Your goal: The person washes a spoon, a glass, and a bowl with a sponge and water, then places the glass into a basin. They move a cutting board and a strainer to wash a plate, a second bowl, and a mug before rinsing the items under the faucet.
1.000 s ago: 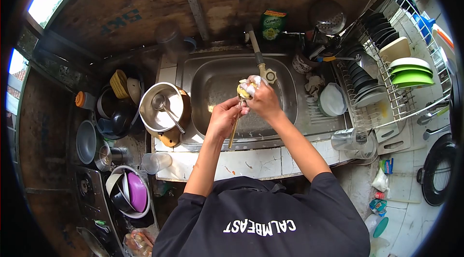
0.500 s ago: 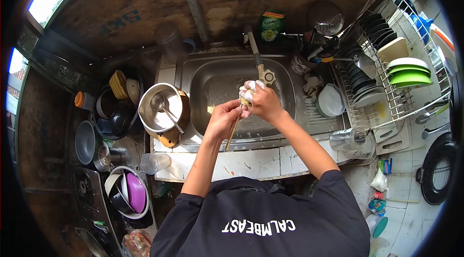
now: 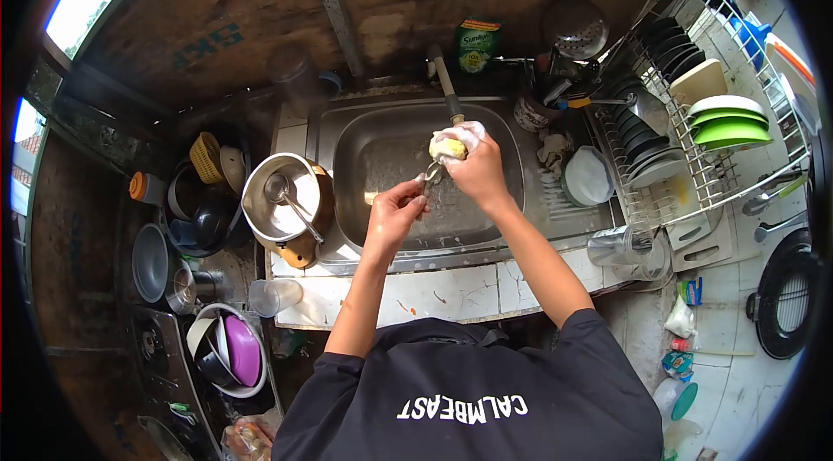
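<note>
Over the sink (image 3: pixel 364 127), my right hand (image 3: pixel 479 173) is closed around a yellow sponge (image 3: pixel 447 148) covered in white foam. My left hand (image 3: pixel 399 208), lower and to the left, pinches a thin metal utensil (image 3: pixel 431 171), perhaps a spoon or fork. Its upper end reaches the underside of the sponge; fingers and foam hide its exact kind. Behind the right hand stands the faucet (image 3: pixel 446 84), its knob covered by the foamy hand.
Left of the sink sits a pot (image 3: pixel 282 201) with a ladle (image 3: pixel 295 205) inside. A clear plastic cup (image 3: pixel 276 296) stands on the tiled edge. On the right are a white bowl (image 3: pixel 590 176), a dish rack (image 3: pixel 685 192) with plates, and clear glasses (image 3: pixel 620 246).
My hands have moved apart, the left one down and leftward. More of the sponge shows now, and the utensil's long end no longer sticks out below my left hand.
</note>
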Motion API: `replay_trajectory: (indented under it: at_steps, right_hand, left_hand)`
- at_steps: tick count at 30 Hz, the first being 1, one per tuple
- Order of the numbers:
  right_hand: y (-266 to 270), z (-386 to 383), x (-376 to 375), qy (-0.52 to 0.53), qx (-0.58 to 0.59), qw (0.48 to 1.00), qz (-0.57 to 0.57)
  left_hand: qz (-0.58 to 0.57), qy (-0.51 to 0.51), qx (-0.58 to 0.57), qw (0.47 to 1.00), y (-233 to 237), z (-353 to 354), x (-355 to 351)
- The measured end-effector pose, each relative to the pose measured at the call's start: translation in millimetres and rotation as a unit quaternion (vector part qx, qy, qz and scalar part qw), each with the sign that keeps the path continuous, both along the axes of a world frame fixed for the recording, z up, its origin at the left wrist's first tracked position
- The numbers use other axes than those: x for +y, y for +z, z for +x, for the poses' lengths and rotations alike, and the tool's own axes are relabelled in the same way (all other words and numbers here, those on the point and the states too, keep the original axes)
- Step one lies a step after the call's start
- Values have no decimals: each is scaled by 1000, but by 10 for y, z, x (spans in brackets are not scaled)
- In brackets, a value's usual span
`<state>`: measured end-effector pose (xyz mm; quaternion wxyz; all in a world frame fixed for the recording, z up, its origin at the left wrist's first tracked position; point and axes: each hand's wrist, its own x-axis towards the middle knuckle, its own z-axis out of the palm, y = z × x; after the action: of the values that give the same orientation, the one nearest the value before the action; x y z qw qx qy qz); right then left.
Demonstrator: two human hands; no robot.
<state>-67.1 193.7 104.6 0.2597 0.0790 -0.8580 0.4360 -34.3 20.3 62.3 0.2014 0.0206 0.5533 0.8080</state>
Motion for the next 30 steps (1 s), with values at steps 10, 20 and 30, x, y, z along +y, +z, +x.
replay_trajectory:
  at_steps: [10, 20, 30]
  right_hand:
    - [-56, 15, -174, 53, -69, 995, 39]
    - [-95, 206, -134, 65, 8, 993, 94]
    - [-61, 244, -308, 20, -10, 1000, 21]
  left_hand:
    - [-247, 98, 181, 947, 47, 119, -70]
    - [-186, 142, 125, 964, 170, 108, 45]
    - [-210, 154, 163, 952, 286, 13, -27]
